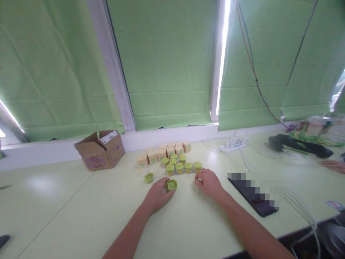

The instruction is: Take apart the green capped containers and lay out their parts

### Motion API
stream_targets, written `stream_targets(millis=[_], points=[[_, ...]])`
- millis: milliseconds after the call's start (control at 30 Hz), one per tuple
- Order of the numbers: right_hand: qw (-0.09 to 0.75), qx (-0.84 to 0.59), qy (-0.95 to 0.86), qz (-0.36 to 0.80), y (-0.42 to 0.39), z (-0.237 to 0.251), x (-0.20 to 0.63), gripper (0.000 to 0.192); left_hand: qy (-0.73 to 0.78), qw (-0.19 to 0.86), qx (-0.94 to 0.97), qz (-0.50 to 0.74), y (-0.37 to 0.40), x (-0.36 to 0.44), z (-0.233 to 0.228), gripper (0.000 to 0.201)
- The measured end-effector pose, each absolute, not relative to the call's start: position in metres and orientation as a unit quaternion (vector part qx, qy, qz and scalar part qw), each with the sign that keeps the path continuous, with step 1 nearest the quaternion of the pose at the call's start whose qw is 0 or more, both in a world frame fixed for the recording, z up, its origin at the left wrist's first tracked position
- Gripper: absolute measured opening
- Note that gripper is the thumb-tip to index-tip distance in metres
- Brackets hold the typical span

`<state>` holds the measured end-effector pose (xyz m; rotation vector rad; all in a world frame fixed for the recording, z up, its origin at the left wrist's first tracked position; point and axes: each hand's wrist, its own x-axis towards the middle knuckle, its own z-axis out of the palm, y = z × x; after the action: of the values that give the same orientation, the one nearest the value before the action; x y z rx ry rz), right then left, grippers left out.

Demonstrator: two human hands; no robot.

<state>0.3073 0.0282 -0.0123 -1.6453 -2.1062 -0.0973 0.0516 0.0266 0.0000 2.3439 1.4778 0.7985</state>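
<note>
My left hand (157, 192) rests on the pale green table (67, 201) with its fingers closed around a small green lid (171, 185). My right hand (208, 182) lies to the right, fingers curled at the table just below the rightmost green-lidded jar (197, 167); whether it holds anything I cannot tell. Several small clear jars with green lids (179, 167) stand in a cluster beyond both hands. Behind them sit several small tan boxes (161, 153). A loose green lid (148, 177) lies left of my left hand.
An open cardboard carton (100, 150) sits at the back left. A dark flat device (253, 196) lies right of my right hand. A white power strip (233, 145) with cables, a black object (296, 144) and another person's hand (334, 166) are at the far right.
</note>
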Motion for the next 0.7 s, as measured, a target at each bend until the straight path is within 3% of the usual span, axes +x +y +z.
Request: stream_targets(millis=[300,700], points=[[0.156,-0.607,-0.774,-0.095,0.024,-0.012,0.304,0.025,0.53,0.029,0.819,0.216,0.038,0.036,-0.009,0.032],[0.171,-0.605,-0.772,-0.098,0.024,-0.01,0.299,0.023,0.573,-0.035,0.801,0.17,0.045,0.022,-0.006,0.027]])
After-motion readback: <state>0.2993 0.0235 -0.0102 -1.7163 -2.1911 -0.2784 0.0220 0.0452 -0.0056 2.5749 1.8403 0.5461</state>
